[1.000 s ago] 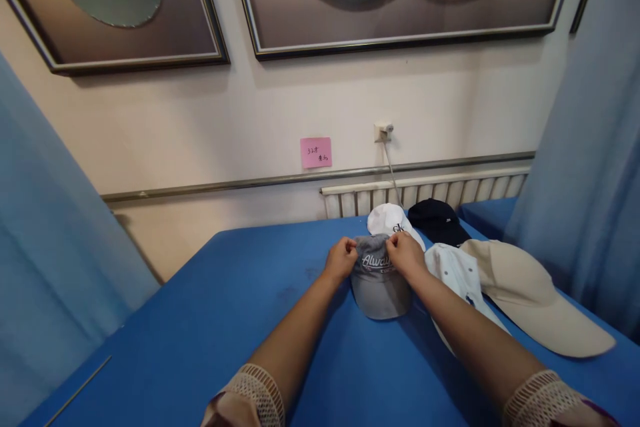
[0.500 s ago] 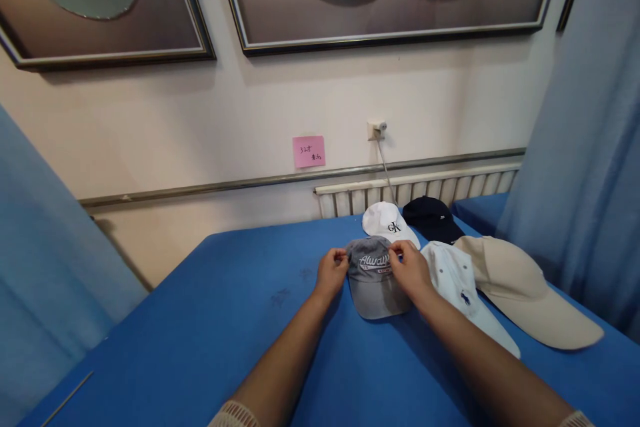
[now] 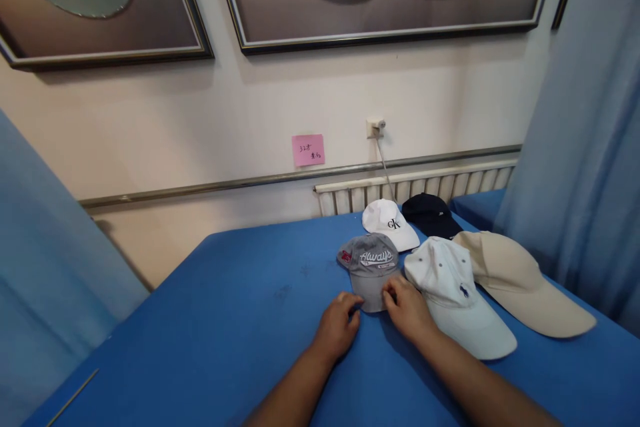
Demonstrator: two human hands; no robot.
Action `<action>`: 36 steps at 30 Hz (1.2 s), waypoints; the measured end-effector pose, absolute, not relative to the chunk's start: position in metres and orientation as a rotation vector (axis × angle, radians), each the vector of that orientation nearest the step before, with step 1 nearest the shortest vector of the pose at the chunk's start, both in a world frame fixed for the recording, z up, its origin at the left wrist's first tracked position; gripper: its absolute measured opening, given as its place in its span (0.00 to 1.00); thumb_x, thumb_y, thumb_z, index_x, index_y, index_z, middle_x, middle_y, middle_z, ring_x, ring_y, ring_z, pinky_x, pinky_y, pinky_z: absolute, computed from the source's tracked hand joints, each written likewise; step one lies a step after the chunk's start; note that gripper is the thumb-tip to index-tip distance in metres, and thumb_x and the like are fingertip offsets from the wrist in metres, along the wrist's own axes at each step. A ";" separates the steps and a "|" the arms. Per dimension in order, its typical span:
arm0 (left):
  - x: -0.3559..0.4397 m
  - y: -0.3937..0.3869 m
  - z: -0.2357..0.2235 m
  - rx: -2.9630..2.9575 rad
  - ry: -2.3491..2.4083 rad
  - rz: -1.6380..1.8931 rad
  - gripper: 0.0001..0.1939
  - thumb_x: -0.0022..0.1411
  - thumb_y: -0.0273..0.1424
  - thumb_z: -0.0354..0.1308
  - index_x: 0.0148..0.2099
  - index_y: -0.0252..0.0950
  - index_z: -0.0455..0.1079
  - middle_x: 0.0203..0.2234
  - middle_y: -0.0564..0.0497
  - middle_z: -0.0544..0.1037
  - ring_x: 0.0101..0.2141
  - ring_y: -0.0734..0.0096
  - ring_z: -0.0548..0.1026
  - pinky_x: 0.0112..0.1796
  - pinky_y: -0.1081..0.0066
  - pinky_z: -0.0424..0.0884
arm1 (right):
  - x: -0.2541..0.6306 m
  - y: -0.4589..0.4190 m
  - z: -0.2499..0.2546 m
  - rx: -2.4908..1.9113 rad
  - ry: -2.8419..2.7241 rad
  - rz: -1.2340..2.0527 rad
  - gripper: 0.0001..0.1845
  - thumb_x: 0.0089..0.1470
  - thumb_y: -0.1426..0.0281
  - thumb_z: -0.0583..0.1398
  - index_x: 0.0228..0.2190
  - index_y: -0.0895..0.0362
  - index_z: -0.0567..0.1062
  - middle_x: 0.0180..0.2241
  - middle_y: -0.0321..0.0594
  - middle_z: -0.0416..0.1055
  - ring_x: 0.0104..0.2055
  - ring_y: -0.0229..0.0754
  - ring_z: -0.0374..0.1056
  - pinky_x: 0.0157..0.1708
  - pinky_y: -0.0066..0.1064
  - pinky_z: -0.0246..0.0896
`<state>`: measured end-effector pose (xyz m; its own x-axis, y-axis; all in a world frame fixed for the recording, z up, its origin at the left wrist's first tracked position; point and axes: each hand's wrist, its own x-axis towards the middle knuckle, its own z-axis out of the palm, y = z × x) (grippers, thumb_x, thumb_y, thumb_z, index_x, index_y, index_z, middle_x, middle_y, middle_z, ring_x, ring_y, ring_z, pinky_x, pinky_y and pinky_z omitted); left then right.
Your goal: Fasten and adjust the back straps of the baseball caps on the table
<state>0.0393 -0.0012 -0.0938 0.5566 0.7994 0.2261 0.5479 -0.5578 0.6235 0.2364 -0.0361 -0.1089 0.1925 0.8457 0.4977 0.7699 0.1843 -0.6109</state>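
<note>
A grey baseball cap [image 3: 374, 259] with white "Always" lettering rests on the blue-covered table, its brim toward me. My left hand [image 3: 339, 325] has its curled fingertips at the brim's near left edge. On the brim's right edge, the fingers of my right hand [image 3: 409, 308] are closed in a pinch. Beside that hand lies a pale cap [image 3: 445, 273] with a small dark blue logo. Behind the grey cap is a white cap [image 3: 385, 219] with black letters, and a black cap [image 3: 430, 213] sits to its right. A beige long-brimmed cap [image 3: 523, 277] lies farthest right.
The blue table cover [image 3: 200, 347] spreads under the caps. At the back stand a radiator [image 3: 350, 200] and a metal rail [image 3: 240, 184] along the wall. A cable hangs from a wall socket [image 3: 375, 129]. Blue curtains [image 3: 565, 167] hang on both sides; a thin stick [image 3: 73, 399] lies at lower left.
Both hands have moved from the sides of the grey cap's crown down to its brim, toward me. The lettering and a red patch on the cap's left side now show.
</note>
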 end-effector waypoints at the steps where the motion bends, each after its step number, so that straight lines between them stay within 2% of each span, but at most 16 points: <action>1: 0.040 -0.002 -0.092 2.332 1.070 0.666 0.18 0.56 0.22 0.52 0.47 0.39 0.73 0.42 0.47 0.76 0.44 0.64 0.73 0.47 0.66 0.68 | 0.237 -0.037 -0.110 -1.597 -1.599 0.089 0.06 0.51 0.74 0.55 0.27 0.52 0.70 0.28 0.40 0.72 0.33 0.48 0.69 0.33 0.37 0.61; 12: 0.040 -0.004 -0.092 2.370 1.061 0.610 0.11 0.56 0.23 0.51 0.36 0.38 0.73 0.35 0.48 0.76 0.39 0.65 0.73 0.42 0.68 0.68 | 0.233 -0.042 -0.108 -1.592 -1.665 0.083 0.06 0.52 0.75 0.54 0.28 0.53 0.69 0.29 0.40 0.71 0.33 0.47 0.69 0.34 0.36 0.61; 22: 0.035 0.003 -0.094 2.325 0.995 0.614 0.11 0.56 0.23 0.50 0.37 0.36 0.73 0.33 0.49 0.77 0.37 0.67 0.74 0.41 0.70 0.68 | 0.234 -0.045 -0.106 -1.463 -1.726 0.198 0.06 0.54 0.73 0.54 0.29 0.54 0.70 0.29 0.38 0.71 0.33 0.44 0.68 0.34 0.34 0.62; 30: 0.034 0.001 -0.097 2.371 1.008 0.586 0.12 0.55 0.23 0.51 0.38 0.36 0.74 0.34 0.49 0.77 0.38 0.67 0.74 0.42 0.70 0.68 | 0.226 -0.052 -0.103 -1.439 -1.808 0.202 0.07 0.56 0.73 0.52 0.30 0.56 0.70 0.30 0.40 0.70 0.35 0.45 0.68 0.37 0.36 0.63; 33: 0.032 0.001 -0.092 2.318 1.034 0.648 0.13 0.58 0.25 0.51 0.41 0.35 0.75 0.34 0.48 0.78 0.36 0.67 0.74 0.41 0.69 0.68 | 0.226 -0.052 -0.103 -1.397 -1.736 0.217 0.09 0.57 0.71 0.52 0.38 0.57 0.71 0.34 0.43 0.73 0.37 0.46 0.70 0.39 0.37 0.65; 36: 0.028 0.000 -0.080 2.182 1.097 0.822 0.19 0.61 0.29 0.49 0.53 0.34 0.71 0.32 0.49 0.78 0.31 0.69 0.74 0.37 0.70 0.69 | 0.229 -0.050 -0.099 -1.334 -1.565 0.193 0.23 0.58 0.72 0.51 0.55 0.59 0.63 0.39 0.45 0.74 0.38 0.44 0.72 0.41 0.37 0.67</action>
